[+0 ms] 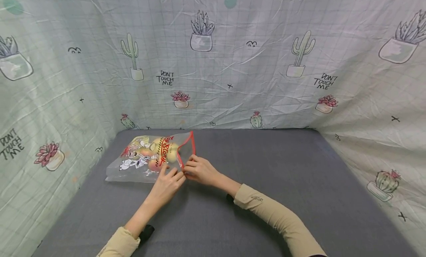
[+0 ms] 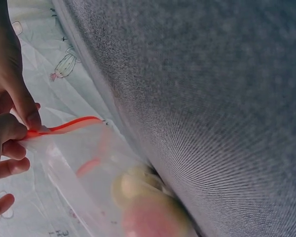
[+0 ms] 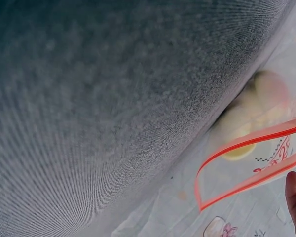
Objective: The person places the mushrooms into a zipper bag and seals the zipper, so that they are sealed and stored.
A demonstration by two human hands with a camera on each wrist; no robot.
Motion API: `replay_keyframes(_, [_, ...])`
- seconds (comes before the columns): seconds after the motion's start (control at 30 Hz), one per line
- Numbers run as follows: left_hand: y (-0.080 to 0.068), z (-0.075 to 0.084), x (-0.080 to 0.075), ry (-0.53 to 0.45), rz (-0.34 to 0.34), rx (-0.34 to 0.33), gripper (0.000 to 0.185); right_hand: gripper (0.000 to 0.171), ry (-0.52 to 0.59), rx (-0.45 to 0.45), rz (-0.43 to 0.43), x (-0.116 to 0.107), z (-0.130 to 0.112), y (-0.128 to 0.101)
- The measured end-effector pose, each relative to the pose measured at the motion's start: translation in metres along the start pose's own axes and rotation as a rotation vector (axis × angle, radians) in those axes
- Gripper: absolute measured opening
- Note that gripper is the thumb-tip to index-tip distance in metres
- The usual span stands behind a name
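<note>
A clear plastic zip bag (image 1: 143, 159) with cartoon print and a red zip strip (image 1: 186, 149) lies on the grey table (image 1: 273, 175), far left of centre. Several yellow-red fruits (image 1: 159, 151) sit inside it. Its mouth gapes open, a red loop (image 3: 246, 168) in the right wrist view. My left hand (image 1: 176, 174) pinches the red strip (image 2: 64, 127) at the near corner of the mouth. My right hand (image 1: 188, 171) meets it there, fingers curled on the same corner. One fingertip (image 3: 295, 197) shows beside the loop. The fruits (image 2: 148, 202) look blurred through the plastic.
A cactus-print cloth (image 1: 233, 64) walls in the table at the back and both sides. The grey surface stretches to the right and towards me. Both forearms wear beige sleeves (image 1: 276, 216).
</note>
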State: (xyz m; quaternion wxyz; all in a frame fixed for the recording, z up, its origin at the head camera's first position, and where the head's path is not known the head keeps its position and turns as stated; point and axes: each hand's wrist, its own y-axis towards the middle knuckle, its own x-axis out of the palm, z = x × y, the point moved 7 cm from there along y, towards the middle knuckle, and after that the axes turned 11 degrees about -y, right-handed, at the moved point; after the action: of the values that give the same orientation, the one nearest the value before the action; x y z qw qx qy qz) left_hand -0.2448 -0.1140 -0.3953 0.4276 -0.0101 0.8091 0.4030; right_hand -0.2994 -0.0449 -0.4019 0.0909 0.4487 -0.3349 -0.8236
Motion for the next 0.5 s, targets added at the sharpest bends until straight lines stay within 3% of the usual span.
replay_keyframes(0.5, [-0.0001, 0.0013, -0.0029, 0.005, -0.044, -0.007, 0.026, 0.008, 0.006, 0.03, -0.006, 0.0055, 0.0067, 0.0015])
